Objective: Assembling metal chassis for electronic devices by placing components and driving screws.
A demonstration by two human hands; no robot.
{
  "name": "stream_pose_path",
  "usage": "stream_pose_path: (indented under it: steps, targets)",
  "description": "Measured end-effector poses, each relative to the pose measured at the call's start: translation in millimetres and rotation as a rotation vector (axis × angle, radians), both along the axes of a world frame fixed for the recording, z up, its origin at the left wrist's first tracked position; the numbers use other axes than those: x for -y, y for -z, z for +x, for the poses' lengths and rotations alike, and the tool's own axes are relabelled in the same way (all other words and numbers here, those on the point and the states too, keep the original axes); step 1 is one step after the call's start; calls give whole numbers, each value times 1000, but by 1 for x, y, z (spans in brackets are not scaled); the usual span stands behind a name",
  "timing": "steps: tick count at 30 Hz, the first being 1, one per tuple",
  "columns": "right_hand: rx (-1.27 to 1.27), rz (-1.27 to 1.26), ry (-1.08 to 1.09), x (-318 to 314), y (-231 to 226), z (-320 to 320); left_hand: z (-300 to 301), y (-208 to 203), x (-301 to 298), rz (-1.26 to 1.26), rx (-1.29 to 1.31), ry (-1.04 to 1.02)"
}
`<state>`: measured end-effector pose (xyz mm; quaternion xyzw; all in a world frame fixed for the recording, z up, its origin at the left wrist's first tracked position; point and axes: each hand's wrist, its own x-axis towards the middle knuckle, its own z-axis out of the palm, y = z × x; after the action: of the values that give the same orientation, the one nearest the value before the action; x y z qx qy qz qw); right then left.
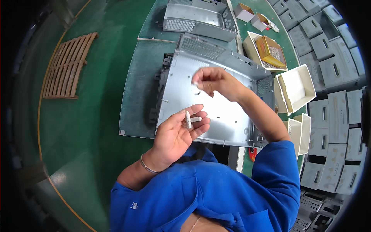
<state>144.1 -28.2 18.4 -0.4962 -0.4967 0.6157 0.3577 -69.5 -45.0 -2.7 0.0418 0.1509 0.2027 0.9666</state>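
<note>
Palm up, my left hand (172, 135) holds a few small white stick-like plastic pieces (188, 120) against its half-curled fingers. My right hand (221, 83) is over the silver sheet-metal chassis (181, 92), thumb and fingertips pinched together. A small whitish bit (195, 82) shows at those fingertips, blurred and partly hidden, possibly a piece like the ones in my left palm. The chassis is an open shallow tray with perforated side walls, and several small pegs stand up from its floor. My left hand is over its near edge.
Another grey chassis (193, 27) lies at the far end of the green bench. To the right are a cream bin holding a yellow box (270, 52) of small parts, more cream bins (297, 89) and cardboard boxes (244, 12). Grey metal panels (328, 116) are stacked at right; a wooden pallet (69, 65) lies left.
</note>
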Motion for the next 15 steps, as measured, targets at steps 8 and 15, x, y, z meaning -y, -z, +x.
stream_pose_path:
  steps: [8, 15]
  targets:
    - [381, -21, 239, -72, 91, -3, -17, 2, 13, 30, -76, 16]
    - [643, 226, 343, -92, 135, -11, -23, 8, 17, 51, -50, -49]
